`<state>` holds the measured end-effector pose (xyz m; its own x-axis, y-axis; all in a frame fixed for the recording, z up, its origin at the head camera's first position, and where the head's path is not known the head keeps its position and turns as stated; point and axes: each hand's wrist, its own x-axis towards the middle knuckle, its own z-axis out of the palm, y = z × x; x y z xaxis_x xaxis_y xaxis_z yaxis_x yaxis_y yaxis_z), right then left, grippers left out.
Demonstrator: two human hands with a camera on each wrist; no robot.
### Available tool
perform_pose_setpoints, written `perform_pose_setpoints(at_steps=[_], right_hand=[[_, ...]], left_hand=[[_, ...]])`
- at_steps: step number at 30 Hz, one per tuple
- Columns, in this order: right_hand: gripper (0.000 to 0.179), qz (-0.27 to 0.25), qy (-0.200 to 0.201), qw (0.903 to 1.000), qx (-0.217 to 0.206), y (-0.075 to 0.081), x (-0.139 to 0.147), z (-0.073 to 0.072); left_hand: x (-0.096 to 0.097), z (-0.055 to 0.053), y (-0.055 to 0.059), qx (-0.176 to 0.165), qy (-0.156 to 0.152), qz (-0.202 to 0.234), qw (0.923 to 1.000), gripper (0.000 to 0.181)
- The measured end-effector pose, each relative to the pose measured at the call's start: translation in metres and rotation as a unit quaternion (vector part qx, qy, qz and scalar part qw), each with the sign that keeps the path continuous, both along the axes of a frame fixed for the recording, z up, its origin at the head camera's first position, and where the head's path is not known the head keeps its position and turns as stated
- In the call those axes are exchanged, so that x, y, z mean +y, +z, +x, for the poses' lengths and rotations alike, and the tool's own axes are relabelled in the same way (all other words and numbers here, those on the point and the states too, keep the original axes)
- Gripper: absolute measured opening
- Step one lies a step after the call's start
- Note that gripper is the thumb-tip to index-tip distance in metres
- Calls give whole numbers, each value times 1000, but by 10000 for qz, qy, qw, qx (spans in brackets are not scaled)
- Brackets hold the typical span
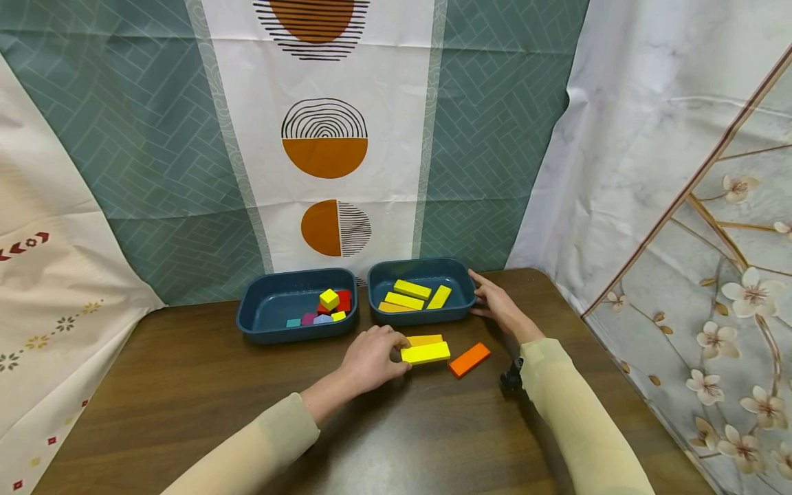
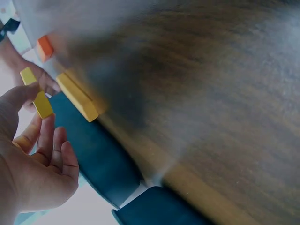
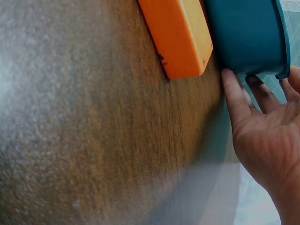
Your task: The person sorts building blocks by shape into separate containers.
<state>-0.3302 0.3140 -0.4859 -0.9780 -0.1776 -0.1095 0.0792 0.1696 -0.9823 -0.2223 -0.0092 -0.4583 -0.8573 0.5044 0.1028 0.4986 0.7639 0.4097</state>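
My left hand (image 1: 371, 357) pinches a bright yellow rectangular block (image 1: 425, 353) by one end, between thumb and fingers. In the left wrist view the same yellow block (image 2: 43, 104) is raised above the table. Behind it, partly covered in the head view, an orange-yellow block (image 2: 77, 97) lies on the table. My right hand (image 1: 500, 306) rests its extended fingers against the right end of the right blue tray (image 1: 454, 314). In the right wrist view its fingertips meet the tray wall (image 3: 253, 42). Several yellow blocks (image 1: 405, 300) lie inside that tray.
An orange block (image 1: 469, 359) lies on the wooden table (image 1: 185, 405) in front of the right tray. To the left stands another blue tray (image 1: 266, 331) with small coloured pieces, among them a yellow cube (image 1: 329, 298). Patterned cloths (image 1: 495, 137) hang close behind both trays.
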Motion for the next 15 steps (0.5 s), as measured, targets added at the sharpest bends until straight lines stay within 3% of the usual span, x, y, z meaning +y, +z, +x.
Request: perform_pose_setpoints(at_steps=[15], right_hand=[[64, 41, -24, 10000, -13, 0, 0, 0]], left_hand=[[-8, -1, 34, 267, 52, 658, 9975, 35]])
